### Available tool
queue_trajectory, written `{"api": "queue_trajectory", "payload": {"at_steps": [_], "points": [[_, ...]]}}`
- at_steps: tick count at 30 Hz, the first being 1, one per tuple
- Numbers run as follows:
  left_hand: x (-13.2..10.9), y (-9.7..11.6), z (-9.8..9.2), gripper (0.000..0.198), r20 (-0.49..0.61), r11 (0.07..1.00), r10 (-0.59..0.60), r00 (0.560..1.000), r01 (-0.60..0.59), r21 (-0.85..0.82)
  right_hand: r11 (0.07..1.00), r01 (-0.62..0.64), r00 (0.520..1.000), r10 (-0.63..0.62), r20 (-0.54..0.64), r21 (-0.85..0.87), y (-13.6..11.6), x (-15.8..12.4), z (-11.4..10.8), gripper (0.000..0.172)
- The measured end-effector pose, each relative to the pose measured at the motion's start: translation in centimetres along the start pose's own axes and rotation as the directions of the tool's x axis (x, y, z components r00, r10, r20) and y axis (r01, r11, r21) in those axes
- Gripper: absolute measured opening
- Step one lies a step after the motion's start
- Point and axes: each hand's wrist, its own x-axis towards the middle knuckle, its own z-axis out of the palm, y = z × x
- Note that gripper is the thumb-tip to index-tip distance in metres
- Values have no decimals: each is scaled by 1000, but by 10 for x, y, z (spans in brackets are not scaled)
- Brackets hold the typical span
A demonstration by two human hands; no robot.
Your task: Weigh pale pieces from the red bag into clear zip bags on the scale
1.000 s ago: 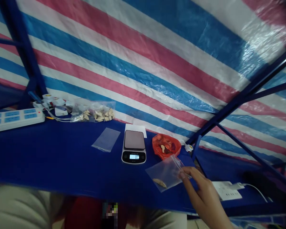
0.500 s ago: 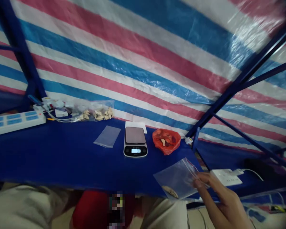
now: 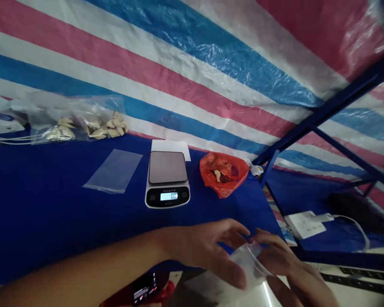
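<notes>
Both my hands meet at the front edge of the blue table on a small clear plastic bag point(image 3: 248, 266). My left hand point(image 3: 208, 247) reaches in from the left and pinches the bag between thumb and fingers. My right hand point(image 3: 286, 264) comes from the lower right and grips the bag's other side. What lies inside the bag is hidden by my fingers. Behind my hands stands a small digital scale point(image 3: 167, 179) reading 0.0, with nothing on its pan.
An empty clear bag point(image 3: 113, 170) lies flat left of the scale. A red plastic bag point(image 3: 224, 175) with pieces in it sits to the right. Clear bags of pale pieces point(image 3: 92, 121) rest at the back left. A white power strip point(image 3: 305, 224) lies lower right. A striped tarp forms the back.
My left hand has come into view and taken hold of the clear bag with my right hand. The bag has moved toward me, off the table's front edge. The view has shifted down and right.
</notes>
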Motion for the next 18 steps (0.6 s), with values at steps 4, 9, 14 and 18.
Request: {"api": "queue_trajectory", "payload": {"at_steps": [4, 9, 14, 18], "points": [[52, -22, -17, 87, 324, 977, 81, 943, -10, -214, 999, 7, 1000, -5, 31, -44, 17, 13, 14, 20], [59, -53, -22, 66, 228, 934, 92, 969, -4, -358, 972, 55, 992, -27, 123, -228, 18, 27, 25, 15], [59, -66, -27, 49, 234, 935, 63, 970, 25, -354, 925, 111, 992, -78, 104, -363, 9, 33, 38, 20], [63, -67, -31, 52, 219, 927, 85, 972, 4, -375, 922, 30, 999, -32, 1, -385, 1, 31, 48, 22]]}}
